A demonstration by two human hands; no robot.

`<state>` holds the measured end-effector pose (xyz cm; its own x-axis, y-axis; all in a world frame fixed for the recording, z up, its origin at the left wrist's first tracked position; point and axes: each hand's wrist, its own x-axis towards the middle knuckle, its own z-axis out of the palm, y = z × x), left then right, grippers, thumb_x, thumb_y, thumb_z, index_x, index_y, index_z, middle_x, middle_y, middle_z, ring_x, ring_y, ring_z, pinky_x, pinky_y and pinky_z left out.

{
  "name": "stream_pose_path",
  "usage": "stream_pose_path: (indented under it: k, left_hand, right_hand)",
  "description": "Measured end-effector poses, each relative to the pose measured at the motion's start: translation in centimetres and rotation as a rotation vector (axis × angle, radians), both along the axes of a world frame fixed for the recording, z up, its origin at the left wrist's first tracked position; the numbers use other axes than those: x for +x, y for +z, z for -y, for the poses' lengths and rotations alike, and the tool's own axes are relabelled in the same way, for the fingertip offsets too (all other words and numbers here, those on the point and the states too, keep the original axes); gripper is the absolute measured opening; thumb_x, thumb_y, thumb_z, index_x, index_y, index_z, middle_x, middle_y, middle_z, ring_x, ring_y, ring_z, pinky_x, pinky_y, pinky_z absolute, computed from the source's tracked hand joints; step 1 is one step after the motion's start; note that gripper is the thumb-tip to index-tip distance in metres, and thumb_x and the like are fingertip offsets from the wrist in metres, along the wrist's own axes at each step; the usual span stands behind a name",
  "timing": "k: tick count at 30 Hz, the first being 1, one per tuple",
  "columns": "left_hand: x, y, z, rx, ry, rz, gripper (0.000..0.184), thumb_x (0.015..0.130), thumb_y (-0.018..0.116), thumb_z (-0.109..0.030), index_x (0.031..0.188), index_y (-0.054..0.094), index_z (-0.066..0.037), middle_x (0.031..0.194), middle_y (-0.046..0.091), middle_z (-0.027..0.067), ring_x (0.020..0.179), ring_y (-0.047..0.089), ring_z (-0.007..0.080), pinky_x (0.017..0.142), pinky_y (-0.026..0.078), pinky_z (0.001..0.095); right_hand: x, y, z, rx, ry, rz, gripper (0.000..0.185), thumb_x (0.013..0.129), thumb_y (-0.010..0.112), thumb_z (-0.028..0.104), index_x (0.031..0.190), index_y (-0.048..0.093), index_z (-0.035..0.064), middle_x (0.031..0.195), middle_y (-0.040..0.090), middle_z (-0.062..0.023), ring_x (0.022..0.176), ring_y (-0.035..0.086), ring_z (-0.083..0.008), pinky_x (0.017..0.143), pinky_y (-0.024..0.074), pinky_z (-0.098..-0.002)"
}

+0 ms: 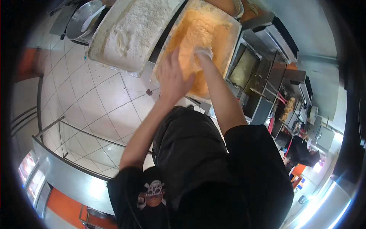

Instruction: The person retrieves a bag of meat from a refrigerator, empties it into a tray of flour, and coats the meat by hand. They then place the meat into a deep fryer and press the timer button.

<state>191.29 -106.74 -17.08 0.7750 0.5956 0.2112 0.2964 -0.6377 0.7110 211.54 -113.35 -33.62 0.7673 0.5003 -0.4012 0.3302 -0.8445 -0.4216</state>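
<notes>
A pale rectangular tub [233,27] holds an orange, flour-like powder [196,34] heaped toward its far side. My left hand [173,78] is over the tub's near left part, empty, with its fingers stretched out and apart. Inside the tub, my right hand [203,54] reaches down to the powder. Something whitish shows around it, but I cannot make out whether that is a covering, a coating or a held thing. The fingers of this hand are hidden.
Left of it stands a second tub [97,57] of white flour [137,32]. A metal bowl [78,24] with a white utensil [92,18] is farther left. Fryers with oil [244,68] line the right, with fried food [288,108] beyond. A metal counter [72,175] stands lower left.
</notes>
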Motion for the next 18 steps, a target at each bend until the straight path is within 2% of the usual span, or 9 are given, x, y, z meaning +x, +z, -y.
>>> stream_pose_path:
  k: [1,3,6,7,12,14,16,17,18]
  left_hand:
    - [1.9,-0.1,0.0,0.048,0.000,-0.020,0.086,0.062,0.067,-0.027,0.127,0.017,-0.002,0.119,0.031,0.0240,0.110,0.032,0.0365,0.089,0.024,0.0439]
    - [4.9,-1.0,-0.2,0.010,0.006,-0.034,0.091,0.059,0.067,-0.025,0.129,0.013,-0.003,0.120,0.027,0.0260,0.110,0.030,0.0371,0.089,0.023,0.0443]
    - [7.3,-2.1,0.6,-0.002,0.054,-0.031,0.092,0.058,0.067,-0.021,0.129,0.012,-0.004,0.121,0.026,0.0266,0.110,0.030,0.0369,0.087,0.023,0.0437]
    - [7.6,-2.1,1.0,0.113,0.071,-0.021,0.094,0.055,0.068,-0.019,0.129,0.012,-0.004,0.123,0.024,0.0259,0.109,0.030,0.0358,0.085,0.023,0.0431]
    - [9.2,-3.2,0.5,0.357,0.057,-0.106,0.094,0.056,0.069,-0.017,0.130,0.012,-0.008,0.125,0.022,0.0240,0.107,0.032,0.0332,0.083,0.024,0.0420]
    - [9.4,-3.6,-0.1,0.453,-0.007,-0.176,0.096,0.055,0.071,-0.018,0.131,0.012,-0.011,0.125,0.022,0.0229,0.106,0.032,0.0325,0.082,0.025,0.0421]
    - [9.5,-3.8,0.0,0.470,-0.074,-0.150,0.099,0.054,0.074,-0.020,0.131,0.013,-0.016,0.127,0.021,0.0223,0.105,0.033,0.0317,0.080,0.027,0.0427]
    - [9.3,-3.6,0.3,0.470,-0.082,-0.148,0.099,0.053,0.074,-0.021,0.131,0.013,-0.017,0.127,0.021,0.0220,0.105,0.034,0.0314,0.080,0.028,0.0429]
    - [9.2,-3.4,0.6,0.470,-0.095,-0.147,0.100,0.052,0.075,-0.022,0.131,0.014,-0.019,0.128,0.021,0.0216,0.104,0.035,0.0310,0.079,0.029,0.0431]
  right_hand:
    - [-0.3,1.1,-0.1,0.142,-0.090,-0.194,0.026,0.079,0.039,0.025,0.088,0.053,0.0042,0.083,0.055,-0.0120,0.083,0.054,-0.0237,0.071,0.0422,-0.0351]
    - [-1.3,3.9,-0.7,0.462,-0.521,-0.635,0.023,0.079,0.041,0.024,0.086,0.052,0.0057,0.081,0.055,-0.0104,0.080,0.053,-0.0219,0.067,0.0423,-0.0341]
    - [-2.5,7.4,-0.5,0.634,-0.891,-0.894,0.017,0.079,0.043,0.022,0.083,0.052,0.0079,0.077,0.054,-0.0079,0.075,0.052,-0.0192,0.061,0.0424,-0.0326]
    - [-3.0,8.2,-0.3,0.664,-0.941,-0.915,0.016,0.079,0.043,0.021,0.082,0.052,0.0087,0.076,0.053,-0.0071,0.074,0.052,-0.0183,0.059,0.0425,-0.0321]
    - [-5.9,8.9,0.6,0.917,-0.983,-0.807,0.008,0.081,0.043,0.014,0.082,0.050,0.0101,0.072,0.049,-0.0043,0.065,0.048,-0.0134,0.051,0.0418,-0.0290]
    - [-6.3,6.4,1.6,0.935,-0.958,-0.747,0.009,0.082,0.041,0.012,0.084,0.050,0.0082,0.075,0.048,-0.0036,0.064,0.048,-0.0137,0.053,0.0422,-0.0270]
    - [-7.1,7.1,2.3,0.952,-0.721,-0.915,0.011,0.081,0.042,0.011,0.087,0.051,0.0066,0.078,0.049,-0.0029,0.068,0.047,-0.0134,0.059,0.0412,-0.0254]
    - [-6.3,4.2,2.9,0.992,-0.588,-0.900,0.014,0.080,0.043,0.011,0.090,0.052,0.0068,0.081,0.050,-0.0013,0.073,0.047,-0.0128,0.065,0.0393,-0.0233]
    - [-6.3,2.5,3.4,1.019,-0.595,-0.884,0.014,0.080,0.043,0.011,0.090,0.052,0.0068,0.081,0.050,-0.0013,0.073,0.047,-0.0128,0.065,0.0393,-0.0233]
